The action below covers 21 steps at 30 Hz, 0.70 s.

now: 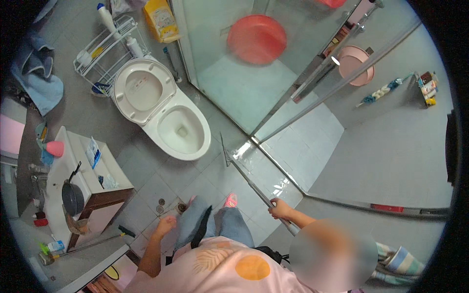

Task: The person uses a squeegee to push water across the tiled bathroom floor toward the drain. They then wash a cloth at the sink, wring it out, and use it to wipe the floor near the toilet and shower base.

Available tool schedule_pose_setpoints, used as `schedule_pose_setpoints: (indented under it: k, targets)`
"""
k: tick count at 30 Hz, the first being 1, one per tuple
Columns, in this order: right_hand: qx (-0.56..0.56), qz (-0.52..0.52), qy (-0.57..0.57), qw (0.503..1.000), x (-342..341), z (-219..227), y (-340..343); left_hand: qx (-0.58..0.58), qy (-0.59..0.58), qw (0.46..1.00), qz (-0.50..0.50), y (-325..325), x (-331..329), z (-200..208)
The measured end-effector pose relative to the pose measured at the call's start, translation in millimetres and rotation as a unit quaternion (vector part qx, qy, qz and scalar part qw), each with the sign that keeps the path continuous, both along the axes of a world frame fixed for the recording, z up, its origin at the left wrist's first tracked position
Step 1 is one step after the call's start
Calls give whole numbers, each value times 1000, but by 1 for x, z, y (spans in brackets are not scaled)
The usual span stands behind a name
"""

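Grey tiled bathroom floor [139,161] below, glossy with bright reflections alongside the shower sill. Grasping a squeegee [251,183] by the pole in the right grip [279,209], with fingers wrapped round near the upper end. Slants from there forward and to the left, down to a thin blade between toilet [180,128] and sill, just beside the bowl. Holds the left grip [166,224] well apart from the pole, by the left thigh, with fingers loosely curled; cannot tell whether fully clenched. Near that grip, a round drain [181,207] in the tiles. Dressed in jeans [232,227], a pale pink top with orange print, and pink shoes [230,199]. Raised toilet lid ahead, leaning back toward a white wire rack of bottles, near a yellow bag [161,22]. Behind the shower glass [207,58], a red basin [256,39]; farther right, a pink basin [355,66] and a blue-and-white braided scrubber [383,93] by the wall. Off to the left, a white sink [62,163] with a dark pan [73,199] at the edge and a pink cup [54,149] beyond. At lower left, another long pole [93,248], lying near the sink.
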State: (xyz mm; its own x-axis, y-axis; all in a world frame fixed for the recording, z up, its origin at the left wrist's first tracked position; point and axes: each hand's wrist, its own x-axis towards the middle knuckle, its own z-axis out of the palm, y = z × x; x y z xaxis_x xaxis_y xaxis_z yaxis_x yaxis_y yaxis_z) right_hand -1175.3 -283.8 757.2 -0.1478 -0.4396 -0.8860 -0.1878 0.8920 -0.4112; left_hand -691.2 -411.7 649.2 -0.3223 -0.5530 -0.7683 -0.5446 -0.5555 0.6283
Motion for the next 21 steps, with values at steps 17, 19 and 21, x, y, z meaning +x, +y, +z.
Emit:
schedule_pose_setpoints:
  k: [17, 19, 21]
  targets:
    - [-165, 193, 7, 967, -50, -101, -401, 171, -20, 970, 169, -141, -92, -80]
    - [-140, 177, -28, 974, -46, -110, -453, 125, 45, 962, 240, -173, -105, -71]
    - [-102, 182, -41, 977, -40, -114, -502, 127, 39, 958, 255, -201, -115, -49]
